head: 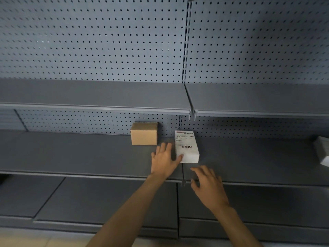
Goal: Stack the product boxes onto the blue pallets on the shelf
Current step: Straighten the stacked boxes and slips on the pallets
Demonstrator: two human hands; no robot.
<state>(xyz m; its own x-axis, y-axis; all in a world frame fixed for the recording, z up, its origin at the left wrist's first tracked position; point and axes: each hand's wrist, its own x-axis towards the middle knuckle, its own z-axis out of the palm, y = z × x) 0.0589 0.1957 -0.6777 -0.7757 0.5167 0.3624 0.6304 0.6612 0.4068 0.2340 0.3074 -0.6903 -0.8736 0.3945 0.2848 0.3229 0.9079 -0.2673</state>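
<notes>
A white box [187, 146] with a barcode label lies flat on the grey middle shelf [89, 154]. My left hand [163, 161] lies flat on the shelf just left of it, thumb touching the box's near left corner. My right hand [208, 188] hovers below the box near the shelf's front edge, fingers spread, holding nothing. A brown cardboard box [144, 133] stands against the pegboard back, left of the white box. No blue pallet is in view.
A grey upper shelf [98, 97] overhangs the middle one. Lower shelves [106, 198] sit beneath my arms. A white object [323, 150] is partly visible at the right edge. A vertical upright [186, 50] divides the pegboard panels.
</notes>
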